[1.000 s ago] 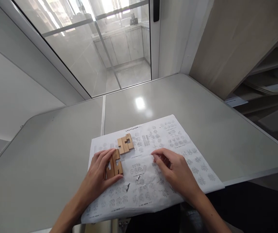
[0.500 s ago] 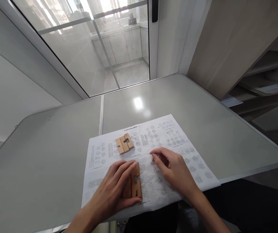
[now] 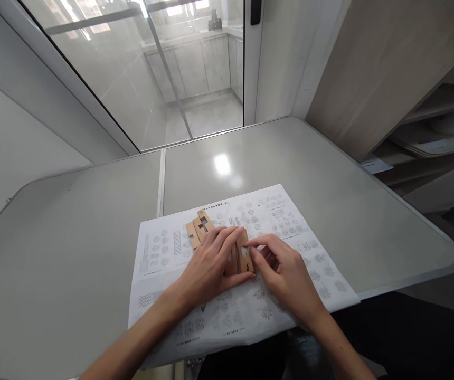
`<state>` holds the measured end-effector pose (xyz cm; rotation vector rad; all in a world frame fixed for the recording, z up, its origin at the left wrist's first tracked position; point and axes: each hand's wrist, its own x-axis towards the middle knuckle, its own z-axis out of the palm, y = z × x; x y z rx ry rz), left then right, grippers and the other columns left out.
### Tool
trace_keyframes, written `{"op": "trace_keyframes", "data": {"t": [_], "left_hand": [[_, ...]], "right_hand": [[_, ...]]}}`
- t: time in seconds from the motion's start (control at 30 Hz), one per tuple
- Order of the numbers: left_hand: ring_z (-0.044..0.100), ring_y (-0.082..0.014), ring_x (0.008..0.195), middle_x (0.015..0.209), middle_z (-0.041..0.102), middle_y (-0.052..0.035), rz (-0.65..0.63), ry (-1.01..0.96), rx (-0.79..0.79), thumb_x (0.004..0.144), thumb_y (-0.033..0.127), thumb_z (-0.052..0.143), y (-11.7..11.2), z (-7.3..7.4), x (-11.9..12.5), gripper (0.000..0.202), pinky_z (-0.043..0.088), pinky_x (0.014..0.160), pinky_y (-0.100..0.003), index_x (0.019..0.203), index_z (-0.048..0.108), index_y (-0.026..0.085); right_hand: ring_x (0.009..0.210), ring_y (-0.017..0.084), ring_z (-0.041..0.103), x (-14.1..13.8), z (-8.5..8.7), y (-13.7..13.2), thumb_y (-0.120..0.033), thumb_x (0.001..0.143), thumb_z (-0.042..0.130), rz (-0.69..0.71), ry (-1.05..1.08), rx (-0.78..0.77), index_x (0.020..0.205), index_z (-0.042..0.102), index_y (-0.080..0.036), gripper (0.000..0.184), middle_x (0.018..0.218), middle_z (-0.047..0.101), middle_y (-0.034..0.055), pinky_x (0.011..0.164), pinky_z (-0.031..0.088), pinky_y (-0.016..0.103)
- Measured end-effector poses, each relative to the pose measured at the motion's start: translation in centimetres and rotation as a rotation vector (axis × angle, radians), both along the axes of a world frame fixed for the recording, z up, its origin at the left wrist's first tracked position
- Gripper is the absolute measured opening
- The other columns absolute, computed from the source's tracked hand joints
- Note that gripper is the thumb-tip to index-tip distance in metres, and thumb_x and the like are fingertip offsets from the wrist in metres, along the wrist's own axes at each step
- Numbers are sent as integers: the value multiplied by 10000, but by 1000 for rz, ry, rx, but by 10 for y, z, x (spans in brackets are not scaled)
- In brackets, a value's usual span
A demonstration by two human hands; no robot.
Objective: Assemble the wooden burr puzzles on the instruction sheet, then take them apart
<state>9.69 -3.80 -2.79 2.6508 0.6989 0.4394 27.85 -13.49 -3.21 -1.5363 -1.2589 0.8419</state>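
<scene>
My left hand (image 3: 215,261) lies over some notched wooden puzzle pieces (image 3: 245,258). Its fingertips are at their far end and its thumb at the near end, holding them side by side. A small black mark shows on the rightmost piece. My right hand (image 3: 280,266) is closed in a pinch, thumb and forefinger at the right edge of that piece; what is between them, if anything, is hidden. Just beyond my left fingers, a second group of notched wooden pieces (image 3: 199,226) lies together, partly covered by the hand. Both groups rest on a printed sheet (image 3: 290,206) of puzzle diagrams.
Under the sheet is a grey table (image 3: 330,190) with a metal seam (image 3: 161,182) on the left. A glass sliding door (image 3: 132,95) stands beyond the far edge. Open shelves (image 3: 441,126) are at the right, and the sheet reaches the near table edge.
My left hand has slid the held wooden pieces forward and right, up against my right hand's fingertips. The right hand stays pinched in nearly the same place.
</scene>
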Motion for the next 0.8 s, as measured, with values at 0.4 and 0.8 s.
{"op": "trace_keyframes", "data": {"t": [0.4, 0.8], "left_hand": [[501, -371, 1382, 1461, 578, -163, -125, -30, 91, 876, 574, 779, 27, 11, -29, 941, 469, 1130, -568, 1616, 303, 238], [340, -435, 1489, 1546, 495, -161, -33, 57, 104, 746, 701, 833, 42, 18, -50, 987, 386, 1191, -679, 1551, 439, 288]], "right_hand": [[876, 196, 666, -3, -1, 2, -239, 1009, 607, 34, -192, 50, 1077, 680, -258, 102, 1060, 685, 34, 745, 569, 325], [1155, 327, 581, -6, -11, 0, -298, 944, 749, 119, -504, 75, 1306, 639, -231, 384, 1258, 595, 132, 925, 583, 488]]}}
